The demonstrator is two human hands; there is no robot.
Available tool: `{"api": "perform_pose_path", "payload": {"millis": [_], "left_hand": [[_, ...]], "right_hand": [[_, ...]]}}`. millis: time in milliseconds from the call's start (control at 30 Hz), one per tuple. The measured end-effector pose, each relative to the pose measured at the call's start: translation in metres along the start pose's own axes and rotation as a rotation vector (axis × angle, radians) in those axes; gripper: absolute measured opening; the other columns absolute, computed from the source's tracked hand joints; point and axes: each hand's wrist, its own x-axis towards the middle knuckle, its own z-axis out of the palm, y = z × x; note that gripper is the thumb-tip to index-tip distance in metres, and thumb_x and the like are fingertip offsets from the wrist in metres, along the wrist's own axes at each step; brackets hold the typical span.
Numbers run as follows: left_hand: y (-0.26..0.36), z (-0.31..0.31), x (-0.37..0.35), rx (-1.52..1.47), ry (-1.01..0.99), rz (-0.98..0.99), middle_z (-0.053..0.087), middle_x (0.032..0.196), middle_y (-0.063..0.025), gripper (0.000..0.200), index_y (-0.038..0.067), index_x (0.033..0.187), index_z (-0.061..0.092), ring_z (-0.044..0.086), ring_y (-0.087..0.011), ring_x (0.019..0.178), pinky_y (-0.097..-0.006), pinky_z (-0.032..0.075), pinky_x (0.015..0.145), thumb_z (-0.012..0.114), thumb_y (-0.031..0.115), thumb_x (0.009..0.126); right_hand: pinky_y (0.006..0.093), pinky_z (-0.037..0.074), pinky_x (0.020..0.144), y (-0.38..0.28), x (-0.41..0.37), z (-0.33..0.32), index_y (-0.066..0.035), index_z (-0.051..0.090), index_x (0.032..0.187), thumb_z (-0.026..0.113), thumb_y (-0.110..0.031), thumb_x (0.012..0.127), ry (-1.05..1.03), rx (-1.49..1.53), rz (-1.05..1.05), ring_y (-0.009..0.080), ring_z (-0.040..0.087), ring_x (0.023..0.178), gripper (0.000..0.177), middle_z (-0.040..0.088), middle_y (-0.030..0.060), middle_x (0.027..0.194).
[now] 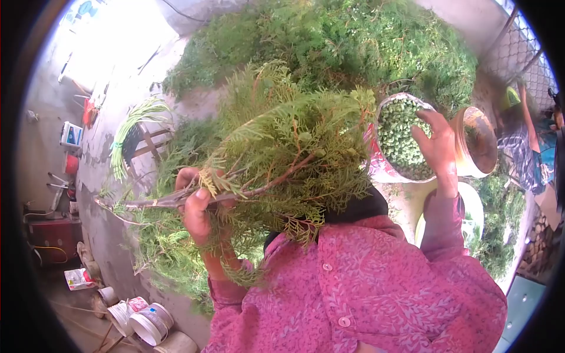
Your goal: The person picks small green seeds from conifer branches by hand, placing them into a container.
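My left hand is closed around the woody stem of a leafy green branch, whose foliage spreads to the right in front of my chest. My right hand is raised at the right, its thumb and fingers apart and nothing between them. It is over the right edge of a bucket filled with small green cones or buds. Just right of that hand stands a second, tan container with a little material inside.
A large heap of cut greenery lies across the top. A tied bundle of green stems rests at the left. White buckets lie at the lower left. Part of another person shows at the far right.
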Motion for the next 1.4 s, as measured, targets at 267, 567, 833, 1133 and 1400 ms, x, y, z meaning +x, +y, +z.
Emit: {"api": "perform_pose_path", "payload": {"millis": [267,567,833,1133,1400], "left_hand": [[0.011,0.013,-0.007,0.053,0.011,0.019,0.055,0.070,-0.0114,0.023,0.004,0.088,0.044,0.051,-0.0146,0.050,-0.0220,0.041,0.040,0.056,0.015,0.071],[0.001,-0.002,-0.001,-0.046,0.013,0.023,0.055,0.073,-0.0121,0.023,0.004,0.088,0.044,0.052,-0.0147,0.055,-0.0226,0.044,0.041,0.055,0.014,0.071],[-0.005,-0.009,-0.001,-0.114,-0.068,0.058,0.055,0.073,-0.0117,0.022,0.004,0.087,0.045,0.052,-0.0140,0.055,-0.0214,0.044,0.041,0.055,0.014,0.070],[-0.003,-0.010,0.000,-0.041,-0.101,0.029,0.057,0.072,-0.0119,0.024,0.004,0.087,0.045,0.051,-0.0124,0.049,-0.0208,0.041,0.039,0.057,0.015,0.070],[-0.005,-0.005,0.002,-0.109,-0.100,0.097,0.053,0.071,-0.0127,0.026,0.003,0.090,0.045,0.048,-0.0146,0.049,-0.0213,0.041,0.039,0.056,0.016,0.070]], "right_hand": [[0.0284,0.043,0.056,-0.139,0.036,-0.029,-0.003,0.057,0.080,0.072,-0.014,0.066,-0.296,0.874,-0.218,0.0203,0.054,0.061,0.023,0.055,0.0094,0.071],[0.0321,0.041,0.050,-0.140,0.039,-0.019,-0.004,0.055,0.069,0.066,-0.013,0.070,-0.495,1.059,-0.220,0.0202,0.054,0.056,0.014,0.053,0.0098,0.065],[0.0163,0.037,0.040,-0.105,0.047,-0.027,-0.004,0.052,0.102,0.055,-0.008,0.080,-0.779,2.186,0.520,0.0066,0.050,0.054,0.022,0.058,0.0056,0.084],[0.0225,0.042,0.054,-0.151,0.059,-0.037,-0.001,0.056,0.088,0.065,-0.014,0.075,-0.732,1.426,0.033,0.0088,0.050,0.057,0.020,0.054,0.0023,0.066],[0.0210,0.032,0.039,-0.136,0.055,-0.020,-0.007,0.055,0.074,0.057,-0.022,0.083,-1.002,1.955,0.382,0.0054,0.041,0.045,0.017,0.046,-0.0011,0.054]]}}
